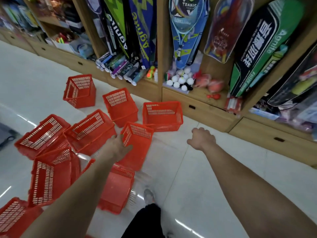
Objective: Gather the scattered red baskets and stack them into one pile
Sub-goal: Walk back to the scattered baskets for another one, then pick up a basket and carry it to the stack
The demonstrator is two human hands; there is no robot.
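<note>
Fingers of left hand (120, 145) around rim of one red basket (137, 156), right hand (202, 138) loosely curled, empty, above bare floor (181, 170).

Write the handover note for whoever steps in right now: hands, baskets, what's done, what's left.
Left hand grips the rim of a tipped basket mid-floor.
Right hand is loosely curled, holds nothing, over the floor.
The other red baskets lie scattered, most tipped or overturned; one upright basket stands by the shelving.
Done: no single pile yet.
Left: gather and stack them all.
</note>
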